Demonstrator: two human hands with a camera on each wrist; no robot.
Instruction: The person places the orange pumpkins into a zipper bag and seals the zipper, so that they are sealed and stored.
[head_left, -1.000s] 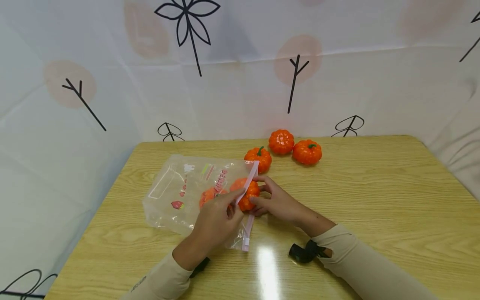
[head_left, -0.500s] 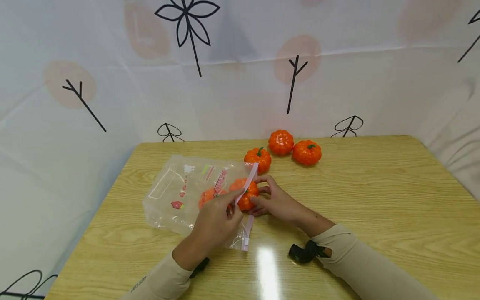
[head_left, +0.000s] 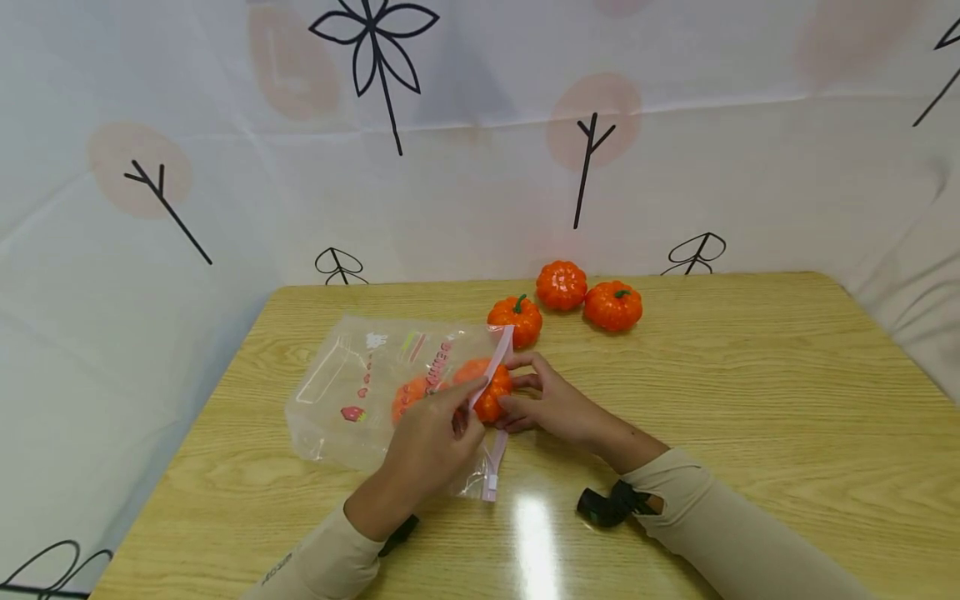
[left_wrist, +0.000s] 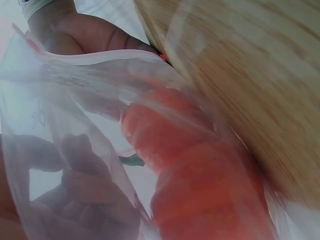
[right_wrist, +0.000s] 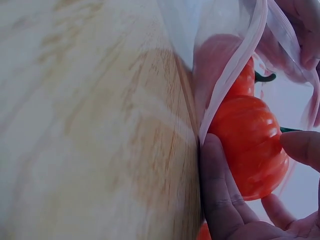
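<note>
A clear zip bag [head_left: 322,429] with a pink closure edge lies on its side, its mouth to the right. My left hand [head_left: 431,446] pinches the upper edge of that mouth and lifts it. In the mouth sits an orange toy pumpkin [right_wrist: 250,150], partly inside, which my right hand [head_left: 558,408] holds between thumb and fingers. Deeper in the bag, a second pumpkin [head_left: 407,397] shows through the film, partly hidden by the left hand. The left wrist view has both pumpkins [left_wrist: 210,195] blurred behind the plastic.
Behind the bag's mouth stands a pumpkin [head_left: 516,321] with a green stem. Two more, a left pumpkin [head_left: 561,285] and a right pumpkin [head_left: 613,306], sit near the back edge of the wooden table [head_left: 750,400]. A patterned cloth [head_left: 480,192] hangs behind.
The held pumpkin has slid slightly left, further into the bag, with my right fingers following. The inner pumpkin has shifted a little left too. My left hand stays almost still.
</note>
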